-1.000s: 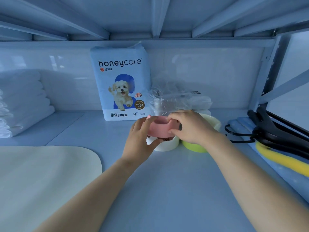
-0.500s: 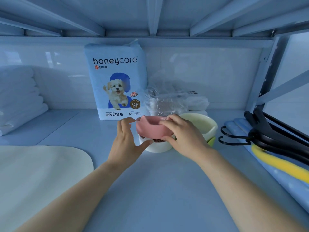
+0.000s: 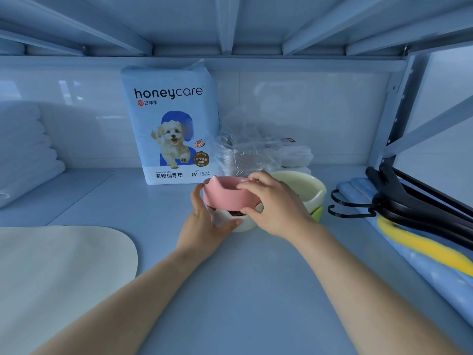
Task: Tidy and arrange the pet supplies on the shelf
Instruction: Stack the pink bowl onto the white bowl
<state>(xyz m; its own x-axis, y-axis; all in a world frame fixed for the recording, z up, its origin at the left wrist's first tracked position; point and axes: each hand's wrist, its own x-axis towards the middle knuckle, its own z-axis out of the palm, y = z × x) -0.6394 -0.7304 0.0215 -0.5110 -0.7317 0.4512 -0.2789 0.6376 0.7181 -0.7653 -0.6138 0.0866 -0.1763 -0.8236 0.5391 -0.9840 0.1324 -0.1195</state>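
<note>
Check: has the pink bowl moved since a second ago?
Yes: the pink cat-ear bowl shifted left, now overlapping the lower-right corner of the honeycare pack.

1. One head-worn, wide-angle view looks forward and slightly down into a shelf bay from its open front.
2. It sits close: forearms enter from the bottom edge; at frame centre the right hand (image 3: 279, 208) grips the pink bowl (image 3: 222, 196), the left hand (image 3: 202, 226) the white bowl (image 3: 247, 225) beneath.
3. The shelf floor (image 3: 243, 290) fills the lower half, the back wall (image 3: 320, 111) the middle band, the upper shelf's underside (image 3: 179, 19) the top.
</note>
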